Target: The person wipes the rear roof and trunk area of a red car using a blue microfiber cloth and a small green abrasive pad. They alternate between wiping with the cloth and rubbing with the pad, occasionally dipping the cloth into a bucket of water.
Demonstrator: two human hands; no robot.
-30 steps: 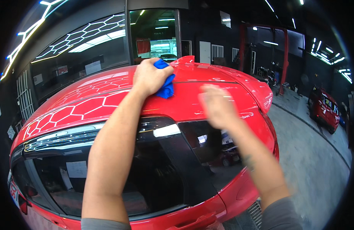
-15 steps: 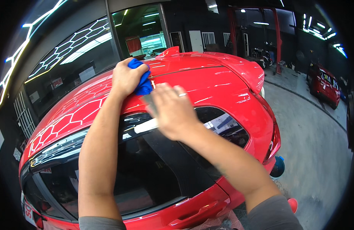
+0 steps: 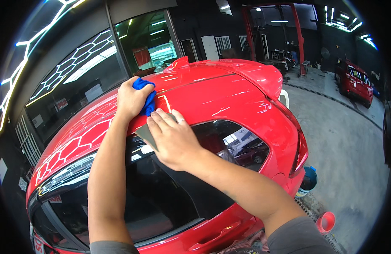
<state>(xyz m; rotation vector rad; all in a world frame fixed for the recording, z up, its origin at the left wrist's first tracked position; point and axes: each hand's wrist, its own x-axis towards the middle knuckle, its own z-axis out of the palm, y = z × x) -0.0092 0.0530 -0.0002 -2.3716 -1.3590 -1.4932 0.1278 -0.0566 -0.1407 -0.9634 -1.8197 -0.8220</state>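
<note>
A red car (image 3: 212,95) stands before me, its glossy roof at the reach of both hands. My left hand (image 3: 131,100) is closed round a bunched blue cloth (image 3: 148,101), resting on the roof above the side windows. Just to its right and nearer, my right hand (image 3: 173,137) lies with fingers stretched together over a grey-green sheet that looks like sandpaper (image 3: 146,134). The sheet is pressed on the roof edge above the rear door; one corner sticks out left of the hand, and the rest is hidden under the palm.
A roof fin (image 3: 178,64) and rear spoiler (image 3: 267,80) rise from the car. At right on the floor are a dark bucket (image 3: 309,180) and a red one (image 3: 326,222). Another red car (image 3: 354,82) stands far right, near a red lift post (image 3: 299,42).
My right hand has slid nearer and slightly left along the roof edge with the sheet. My left hand keeps its hold on the blue cloth. The whole view has shifted a little.
</note>
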